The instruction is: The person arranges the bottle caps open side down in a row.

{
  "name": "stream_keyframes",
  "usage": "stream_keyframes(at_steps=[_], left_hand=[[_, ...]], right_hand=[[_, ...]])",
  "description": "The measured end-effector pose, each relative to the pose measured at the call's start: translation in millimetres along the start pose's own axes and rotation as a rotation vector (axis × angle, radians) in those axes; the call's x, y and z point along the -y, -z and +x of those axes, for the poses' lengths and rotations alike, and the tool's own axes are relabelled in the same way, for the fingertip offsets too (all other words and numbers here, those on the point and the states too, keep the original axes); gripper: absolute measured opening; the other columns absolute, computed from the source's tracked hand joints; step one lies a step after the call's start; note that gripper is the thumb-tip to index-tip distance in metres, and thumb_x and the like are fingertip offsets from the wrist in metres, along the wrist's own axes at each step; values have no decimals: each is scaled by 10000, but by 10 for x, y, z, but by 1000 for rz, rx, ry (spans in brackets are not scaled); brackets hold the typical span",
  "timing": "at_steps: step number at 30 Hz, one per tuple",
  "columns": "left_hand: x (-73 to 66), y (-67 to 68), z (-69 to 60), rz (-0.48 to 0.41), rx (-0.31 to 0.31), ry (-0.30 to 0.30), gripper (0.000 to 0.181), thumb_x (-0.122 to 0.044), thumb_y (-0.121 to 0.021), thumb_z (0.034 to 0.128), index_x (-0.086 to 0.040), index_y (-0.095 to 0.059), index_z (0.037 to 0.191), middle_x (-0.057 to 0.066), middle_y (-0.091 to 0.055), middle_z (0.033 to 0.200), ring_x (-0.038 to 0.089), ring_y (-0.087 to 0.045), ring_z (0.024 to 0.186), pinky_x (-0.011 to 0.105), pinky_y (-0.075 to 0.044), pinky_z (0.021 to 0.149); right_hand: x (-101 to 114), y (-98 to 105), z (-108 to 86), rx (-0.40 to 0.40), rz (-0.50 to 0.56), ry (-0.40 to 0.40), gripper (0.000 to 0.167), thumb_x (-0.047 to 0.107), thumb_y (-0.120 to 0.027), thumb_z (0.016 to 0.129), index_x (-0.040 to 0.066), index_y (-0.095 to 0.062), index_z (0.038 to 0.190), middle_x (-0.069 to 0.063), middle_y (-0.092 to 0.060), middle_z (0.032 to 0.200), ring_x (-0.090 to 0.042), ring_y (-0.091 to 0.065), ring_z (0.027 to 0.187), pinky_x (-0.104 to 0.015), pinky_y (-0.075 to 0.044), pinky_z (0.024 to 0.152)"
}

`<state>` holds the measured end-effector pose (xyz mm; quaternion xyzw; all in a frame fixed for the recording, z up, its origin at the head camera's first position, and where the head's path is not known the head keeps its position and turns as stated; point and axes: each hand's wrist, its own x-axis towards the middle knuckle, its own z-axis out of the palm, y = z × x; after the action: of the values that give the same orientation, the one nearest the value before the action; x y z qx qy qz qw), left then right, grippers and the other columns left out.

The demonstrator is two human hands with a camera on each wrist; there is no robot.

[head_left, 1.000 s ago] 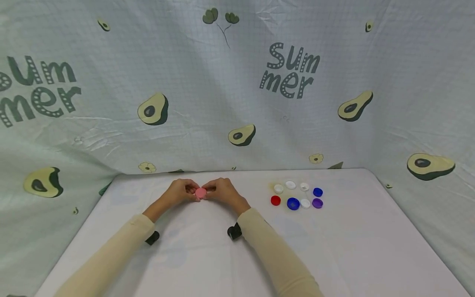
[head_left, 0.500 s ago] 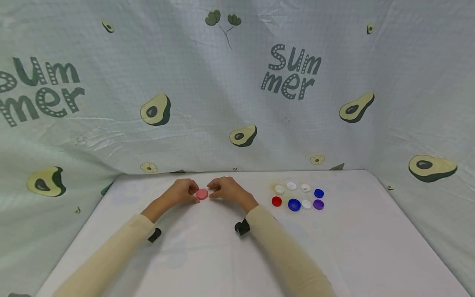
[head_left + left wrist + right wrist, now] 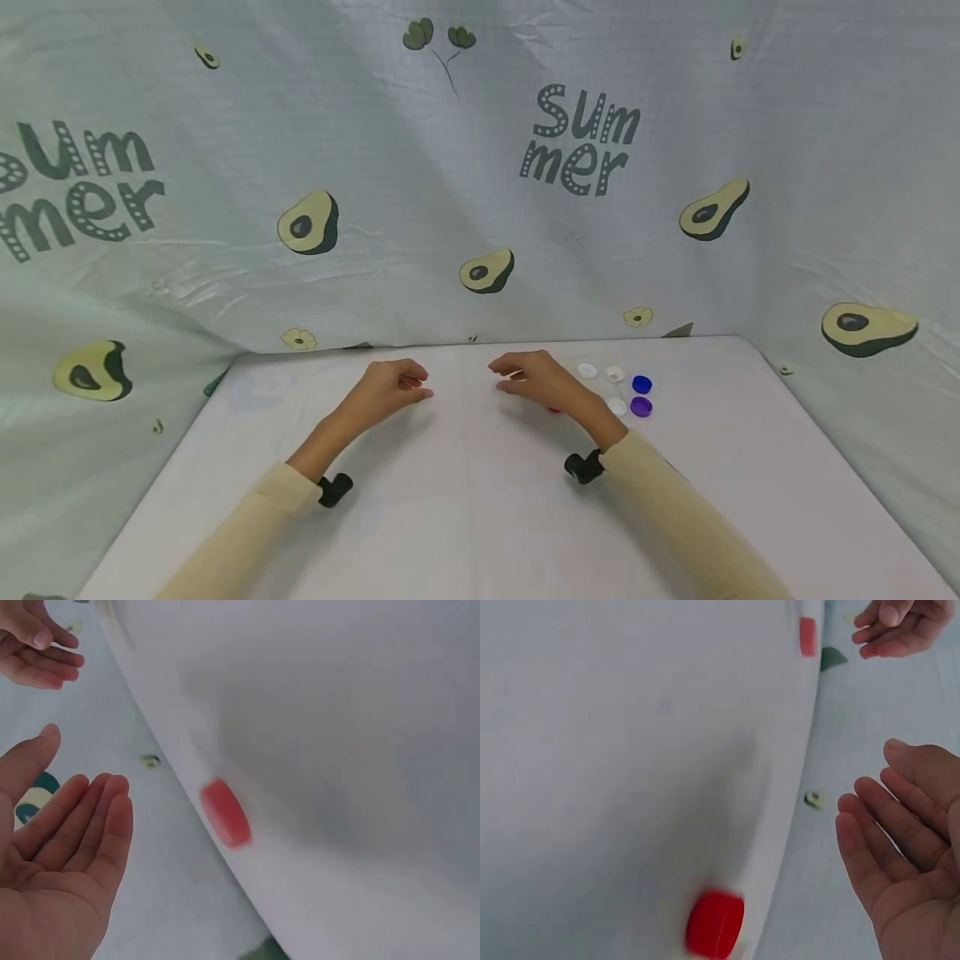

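Note:
My left hand (image 3: 384, 393) hovers over the left part of the white table with fingers loosely bent and nothing in them. In the left wrist view a pink bottle cap (image 3: 225, 814) lies on the table apart from that hand; in the head view the hand hides nearly all of it. To the right, my right hand (image 3: 543, 385) is in the air, holding nothing, its fingers relaxed. Nearest to it is a red bottle cap (image 3: 716, 924), mostly covered by the hand in the head view.
Beyond the right hand lie a blue cap (image 3: 641, 384), a purple cap (image 3: 641, 407) and several white caps (image 3: 587, 371). The right hand and forearm hide part of the group. A printed cloth (image 3: 405, 208) hangs behind the table (image 3: 465, 492).
Both hands have come off the pink cap, which stays on the table. My right hand has moved right toward the group of caps; the left has shifted slightly.

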<state>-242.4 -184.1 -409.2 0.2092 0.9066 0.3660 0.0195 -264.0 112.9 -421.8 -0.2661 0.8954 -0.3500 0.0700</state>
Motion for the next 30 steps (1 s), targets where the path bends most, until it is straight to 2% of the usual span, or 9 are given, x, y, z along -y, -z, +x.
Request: stream_keyframes(at_steps=[4,9,15,19,23,30], left_hand=[[-180,-255,105,-71,-4,-41,307,-178,-746,942,42,-699,1151,175,-727,1132,264,-709,1029,352,-589,864],[-361,-553,222,-163,-1,-79,321,-162,-755,931,28,-687,1180,167,-731,1135,255,-714,1033,349,-584,889],[-504,-821,320,-222,52,-117,332,-165,-738,948,27,-670,1210,162,-724,1130,252,-702,1031,341,-581,897],[-587,-945,400,-249,70,-134,290,-139,-718,960,29,-682,1194,126,-732,1107,244,-708,1022,310,-581,884],[-643,-1023,487,-258,75,-127,263,-104,-715,956,32,-694,1180,119,-735,1102,229,-713,1010,289,-577,873],[-631,-1113,585,-307,98,-45,264,-71,-755,917,35,-702,1153,182,-727,1115,273,-698,1016,278,-571,835]], right_hand=[[-104,151,-260,-37,-64,-47,383,169,-695,983,58,-643,1345,-86,-675,1312,-288,-645,1203,-417,-537,999],[-231,242,-505,-74,-105,-100,386,171,-706,973,63,-653,1340,-98,-685,1295,-304,-648,1186,-446,-550,977],[-400,304,-728,-128,-103,-125,370,162,-721,958,65,-674,1312,-106,-693,1275,-334,-644,1179,-485,-544,978],[-513,317,-817,-146,-122,-133,351,143,-733,947,64,-689,1286,-123,-697,1263,-354,-651,1168,-487,-555,956],[-602,300,-861,-132,-151,-157,365,157,-751,934,58,-691,1281,-119,-710,1239,-341,-653,1163,-492,-549,963],[-648,276,-822,-119,-151,-158,374,177,-768,921,57,-698,1269,-113,-719,1214,-318,-657,1151,-493,-540,977]])
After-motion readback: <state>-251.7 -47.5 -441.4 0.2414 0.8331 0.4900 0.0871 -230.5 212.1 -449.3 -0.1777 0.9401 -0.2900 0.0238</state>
